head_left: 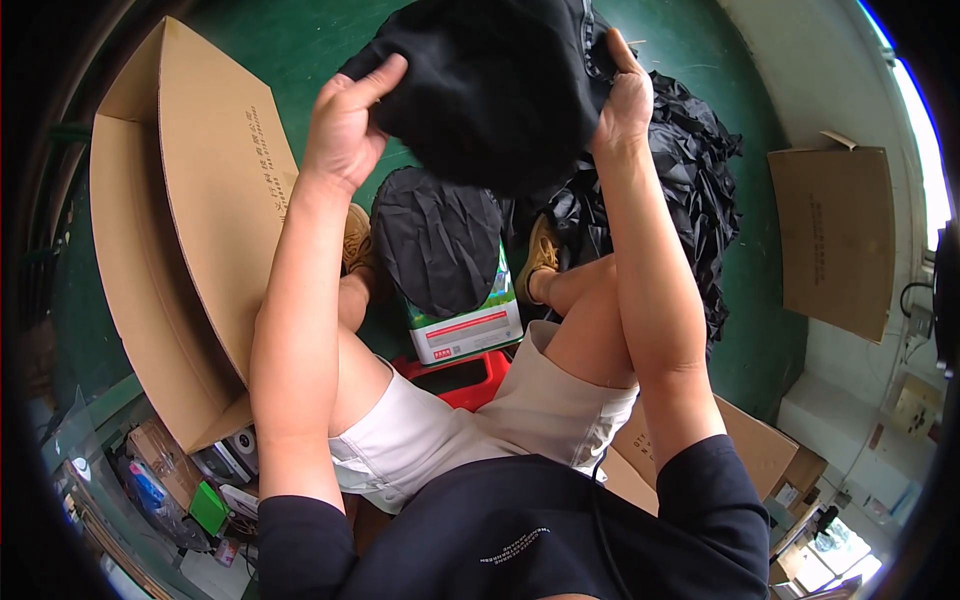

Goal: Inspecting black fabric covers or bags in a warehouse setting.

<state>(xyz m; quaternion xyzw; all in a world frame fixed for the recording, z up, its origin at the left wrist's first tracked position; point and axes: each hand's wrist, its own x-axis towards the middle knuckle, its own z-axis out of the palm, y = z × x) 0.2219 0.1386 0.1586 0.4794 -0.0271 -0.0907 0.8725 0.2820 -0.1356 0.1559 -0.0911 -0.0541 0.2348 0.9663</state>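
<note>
Both my arms stretch forward, holding up a round black fabric cover [490,95] with a gathered edge along its right side. My left hand [350,125] grips its left edge, thumb on top and fingers behind the cloth. At the right edge my right hand [625,100] pinches it, with most of its fingers hidden. Below the held cloth, another black fabric piece [440,240] lies flat and rounded over a green and white box-shaped container [465,335] between my legs. A large heap of crumpled black fabric [690,180] lies to the right of it.
A tall open cardboard box [215,190] stands close on my left. Another cardboard box [838,240] sits by the wall at the far right. Under my legs is a red plastic object [470,385]. Assorted items, including a green piece [209,508], lie at the lower left.
</note>
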